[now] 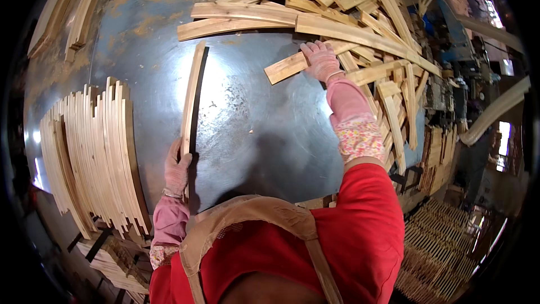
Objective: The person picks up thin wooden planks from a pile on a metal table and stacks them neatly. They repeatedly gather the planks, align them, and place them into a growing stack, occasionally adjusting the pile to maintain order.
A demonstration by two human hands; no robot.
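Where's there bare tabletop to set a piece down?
Biggest: the metal tabletop between the strip at the left hand and the board under the right hand, bar a few specks. Narrower: between that strip and the row of slats on the left. Crowded: upper right, under the heap of boards, and left, under the slats.
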